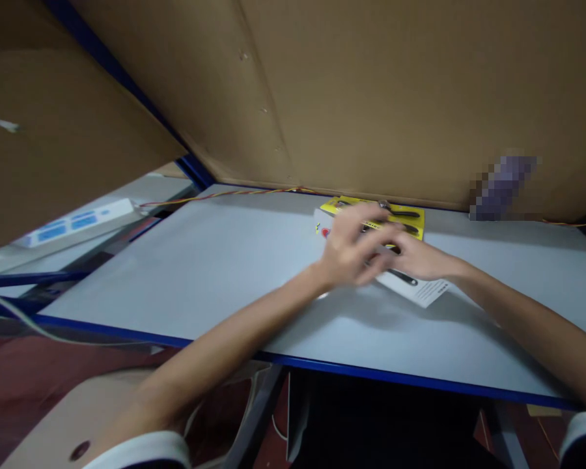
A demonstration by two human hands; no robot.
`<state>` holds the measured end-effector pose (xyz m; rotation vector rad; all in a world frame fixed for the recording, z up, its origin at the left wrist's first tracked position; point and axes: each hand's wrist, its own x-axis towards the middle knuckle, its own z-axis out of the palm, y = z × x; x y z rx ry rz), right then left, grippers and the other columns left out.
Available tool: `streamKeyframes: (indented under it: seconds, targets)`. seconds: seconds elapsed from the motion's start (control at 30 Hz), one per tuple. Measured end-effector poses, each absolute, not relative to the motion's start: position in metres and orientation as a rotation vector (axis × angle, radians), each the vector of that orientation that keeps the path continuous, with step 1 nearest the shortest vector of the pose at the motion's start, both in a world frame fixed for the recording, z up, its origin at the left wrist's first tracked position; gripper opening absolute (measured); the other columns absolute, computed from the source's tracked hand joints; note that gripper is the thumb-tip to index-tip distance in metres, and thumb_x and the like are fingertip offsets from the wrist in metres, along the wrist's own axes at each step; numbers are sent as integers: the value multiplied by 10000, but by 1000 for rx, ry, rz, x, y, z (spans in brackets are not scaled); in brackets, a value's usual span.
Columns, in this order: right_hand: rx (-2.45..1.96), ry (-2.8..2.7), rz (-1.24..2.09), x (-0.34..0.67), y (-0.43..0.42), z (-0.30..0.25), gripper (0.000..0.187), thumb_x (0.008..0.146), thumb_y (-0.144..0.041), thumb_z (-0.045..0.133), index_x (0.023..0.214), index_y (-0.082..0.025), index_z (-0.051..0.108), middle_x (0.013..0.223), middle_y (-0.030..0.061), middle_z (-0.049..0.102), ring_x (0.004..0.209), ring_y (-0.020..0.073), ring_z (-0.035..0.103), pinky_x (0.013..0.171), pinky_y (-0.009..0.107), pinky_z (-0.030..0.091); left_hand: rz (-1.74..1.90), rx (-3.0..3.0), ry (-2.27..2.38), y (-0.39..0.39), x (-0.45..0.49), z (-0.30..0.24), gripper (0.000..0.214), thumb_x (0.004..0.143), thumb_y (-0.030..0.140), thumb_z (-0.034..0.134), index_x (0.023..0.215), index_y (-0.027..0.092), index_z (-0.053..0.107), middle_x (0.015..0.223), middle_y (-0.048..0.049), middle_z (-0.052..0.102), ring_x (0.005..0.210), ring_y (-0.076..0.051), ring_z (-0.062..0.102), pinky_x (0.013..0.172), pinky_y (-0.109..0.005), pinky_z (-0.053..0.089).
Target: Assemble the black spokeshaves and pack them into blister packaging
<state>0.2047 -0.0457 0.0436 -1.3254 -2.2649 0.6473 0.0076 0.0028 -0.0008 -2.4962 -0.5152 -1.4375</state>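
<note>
My left hand [352, 251] is above the table, blurred by motion, its fingers spread apart and nothing visible in them. Close against it or just behind it is my right hand [415, 256]; its fingertips are mostly hidden by the left one. Beneath both hands lies a white box [427, 292] with a black handle shape on its face and small print at its near end. Farther back, partly covered by the hands, is a yellow package [410, 205] showing black-handled tools, one with a round metal head. Whether the hands touch the box I cannot tell.
The grey table [215, 260] has a blue front edge. A brown board wall [371, 98] rises behind it, with twisted wires [234, 192] along its base. A pixelated purple object [501, 189] leans there. At left lies a white power strip [78, 221]; a chair [88, 417] stands below.
</note>
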Motion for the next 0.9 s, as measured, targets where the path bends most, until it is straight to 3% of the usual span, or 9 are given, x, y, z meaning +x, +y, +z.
streamKeyframes:
  seconds: [0.1,0.2,0.3,0.4,0.5,0.67,0.83,0.9]
  targets:
    - [-1266,-2440,600,217,-33,68,353,959,-319,613,1263,-205,752,1262,103,772,1068,274,709,932,409,544,-1491,-2670,-870,30,-39,15,527,988,608,538,1293,196,658,1227,-136,720,1143,-283,673,1013,-480,547]
    - [-1336,-2474,542,228,-29,73,386,975,-350,584,1287,-179,733,1280,127,763,1073,270,695,916,379,512,-1423,-2961,-1075,41,-66,10,550,787,634,803,1079,179,706,1046,-104,760,931,-234,700,870,-380,573]
    - [-1304,-2530,893,237,-24,65,432,966,-495,609,1235,-190,756,1168,97,790,955,242,705,793,344,529,-1583,-3132,-1460,38,-72,-5,500,705,608,879,747,180,624,717,-33,687,648,-150,616,625,-275,500]
    - [-1213,-2471,1198,242,-18,50,469,912,-568,676,1210,-220,774,1172,70,791,994,237,720,818,336,567,-1554,-3280,-1703,34,-70,-12,495,697,554,890,604,180,580,584,-10,612,548,-117,537,517,-241,380]
    - [-1176,-2361,1328,246,-14,36,493,905,-583,689,1250,-240,768,1264,68,777,1106,245,724,913,351,594,-1529,-3300,-1813,36,-73,-9,413,674,499,895,607,162,666,554,-10,602,514,-104,500,506,-239,352]
    - [-1330,-2310,1229,264,-18,34,507,1018,-598,519,1278,-232,755,1266,100,777,1074,255,739,869,379,625,-1588,-3028,-2061,53,-118,3,311,647,401,902,634,157,710,575,-16,648,557,-113,539,539,-216,400]
    - [-1345,-2501,699,265,-46,49,507,1095,-549,369,1287,-231,714,1303,107,736,1189,267,693,1025,412,556,-1887,-2447,-2234,59,-223,9,177,739,331,883,753,216,750,763,69,773,780,-89,648,786,-167,526]
    - [-1430,-2603,360,243,-62,48,473,1104,-476,372,1349,-202,670,1288,151,703,1094,285,711,967,444,565,-1820,-2419,-2279,57,-257,4,158,734,303,884,812,233,766,827,105,800,876,-82,667,871,-163,528]
